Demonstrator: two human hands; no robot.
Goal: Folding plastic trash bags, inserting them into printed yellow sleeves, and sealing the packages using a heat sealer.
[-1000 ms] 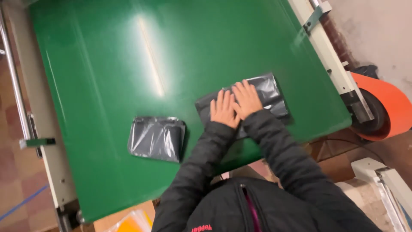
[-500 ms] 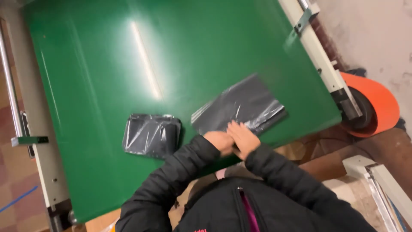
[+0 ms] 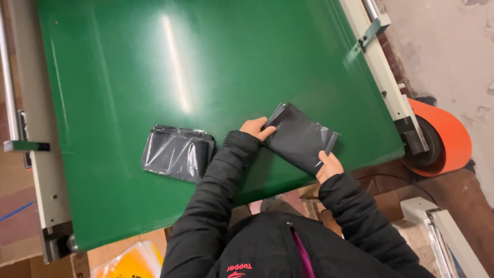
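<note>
Two dark plastic bags lie on the green surface (image 3: 154,62), near its front edge. One, the folded black bag (image 3: 301,136), sits toward the right, tilted, and both hands are on it: the left hand (image 3: 256,127) has its fingers laid flat against the bag's left edge, pressing rather than clasping, while the right hand (image 3: 328,166) pinches the bag's lower right corner, its grip closed on the plastic. Black padded sleeves cover both arms. Just left of the left forearm, apart from the held one, rests the second, crumpled black bag (image 3: 177,152). Beyond the surface's right rail stands an orange roll (image 3: 447,136) on the floor
</note>
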